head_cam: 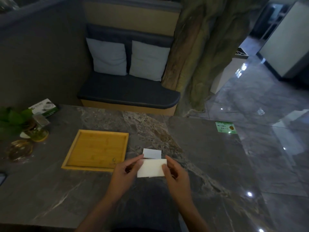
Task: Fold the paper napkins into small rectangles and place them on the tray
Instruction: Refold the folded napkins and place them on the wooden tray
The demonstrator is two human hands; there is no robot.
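A white paper napkin (pixel 151 168), folded to a rectangle, is held just above the dark stone table between both hands. My left hand (pixel 125 173) pinches its left edge and my right hand (pixel 175 173) pinches its right edge. Just behind it a smaller white folded napkin (pixel 152 153) lies on the table. The square wooden tray (pixel 80 144) sits to the left of the napkins with nothing lying in it.
At the table's left edge stand a green plant (pixel 11 118), glass jars with gold lids (pixel 21 149) and a green-and-white box (pixel 44 108). A green card (pixel 225 127) lies at the far right. A cushioned bench (pixel 128 96) stands beyond the table.
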